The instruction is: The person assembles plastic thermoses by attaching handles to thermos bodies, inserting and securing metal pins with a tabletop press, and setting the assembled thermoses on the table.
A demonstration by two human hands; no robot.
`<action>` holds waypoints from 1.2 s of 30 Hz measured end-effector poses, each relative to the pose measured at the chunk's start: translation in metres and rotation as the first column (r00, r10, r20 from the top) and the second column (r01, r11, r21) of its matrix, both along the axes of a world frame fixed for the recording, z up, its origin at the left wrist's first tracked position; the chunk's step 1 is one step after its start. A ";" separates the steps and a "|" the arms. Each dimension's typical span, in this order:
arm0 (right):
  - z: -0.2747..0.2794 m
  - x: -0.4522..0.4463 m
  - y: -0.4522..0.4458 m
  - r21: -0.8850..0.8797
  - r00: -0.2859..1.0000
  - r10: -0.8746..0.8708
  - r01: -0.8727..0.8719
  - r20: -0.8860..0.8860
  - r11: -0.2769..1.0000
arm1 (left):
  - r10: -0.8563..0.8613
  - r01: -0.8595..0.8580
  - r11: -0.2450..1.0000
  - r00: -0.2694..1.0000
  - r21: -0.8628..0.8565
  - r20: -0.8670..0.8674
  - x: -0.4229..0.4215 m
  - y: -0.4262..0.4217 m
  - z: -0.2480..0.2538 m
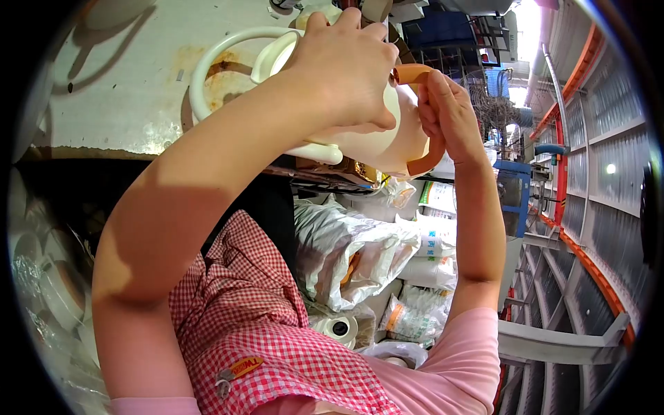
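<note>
A cream plastic jug-like vessel [360, 144] with a tan-orange loop handle [436, 153] is held over the worktable's edge. Spread across its body, my left hand [346, 69] grips it with the thumb on the near side and the fingers on the far side. My right hand [446, 111] is closed around the handle, its fingertips and thumb pressed together there. Just left of the vessel, a pale curved hoop [202, 76] and a smaller pale rounded rim [273, 59] show, partly covered by my left hand and forearm. The vessel's opening is hidden.
The white worktable [124, 104] has rust-brown stains. Below it, a large white sack [353, 242] and several printed sacks [436, 242] are piled. Plastic-wrapped rolls [59, 283] stand lower left. A blue-framed machine [513, 197] and wire racking [484, 104] are at the right.
</note>
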State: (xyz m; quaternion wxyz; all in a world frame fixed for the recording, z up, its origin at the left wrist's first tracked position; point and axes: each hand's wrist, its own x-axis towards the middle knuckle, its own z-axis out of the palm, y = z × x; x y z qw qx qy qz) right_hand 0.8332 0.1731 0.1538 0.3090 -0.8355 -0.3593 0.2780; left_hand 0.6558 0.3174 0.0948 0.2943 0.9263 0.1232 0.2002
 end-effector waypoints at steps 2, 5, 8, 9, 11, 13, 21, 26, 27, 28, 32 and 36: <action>0.000 0.002 0.000 -0.013 1.000 0.009 -0.009 0.008 1.000 | 0.043 -0.045 0.998 0.999 0.036 0.029 0.017 -0.002 -0.020; 0.000 0.003 -0.001 -0.024 0.997 0.047 -0.046 0.055 0.999 | 0.079 -0.086 0.994 0.992 0.062 0.100 0.024 -0.004 -0.033; 0.004 0.002 0.000 -0.039 0.995 0.054 -0.051 0.079 0.998 | 0.069 -0.075 0.996 0.992 0.049 0.110 0.023 -0.004 -0.031; 0.007 0.001 0.001 -0.058 0.986 0.101 -0.094 0.133 0.994 | 0.063 -0.067 0.997 0.993 0.046 0.098 0.023 -0.004 -0.031; 0.013 0.000 0.004 -0.080 0.971 0.147 -0.134 0.187 0.988 | 0.084 -0.089 0.995 0.991 0.045 0.106 0.025 -0.006 -0.033; 0.018 0.002 0.006 -0.158 0.903 0.267 -0.225 0.336 0.961 | 0.098 -0.104 0.993 0.988 0.048 0.117 0.027 -0.007 -0.033; 0.027 -0.001 0.011 -0.306 0.749 0.421 -0.300 0.511 0.904 | 0.095 -0.108 0.993 0.972 0.048 0.216 0.040 -0.005 -0.043; 0.029 -0.005 0.013 -0.288 0.769 0.403 -0.293 0.496 0.912 | 0.092 -0.103 0.994 0.967 0.036 0.236 0.042 -0.004 -0.045; 0.029 -0.005 0.013 -0.291 0.767 0.412 -0.301 0.492 0.908 | 0.081 -0.094 0.994 0.969 0.046 0.234 0.042 -0.004 -0.045; 0.029 -0.004 0.013 -0.296 0.764 0.422 -0.310 0.487 0.903 | 0.078 -0.092 0.994 0.970 0.051 0.232 0.042 -0.003 -0.045; 0.026 0.000 0.013 -0.316 0.748 0.430 -0.304 0.505 0.899 | 0.079 -0.096 0.994 0.968 0.060 0.237 0.042 -0.004 -0.044; 0.024 -0.001 0.012 -0.259 0.714 0.458 -0.377 0.530 0.889 | 0.080 -0.104 0.992 0.959 0.073 0.273 0.044 -0.003 -0.048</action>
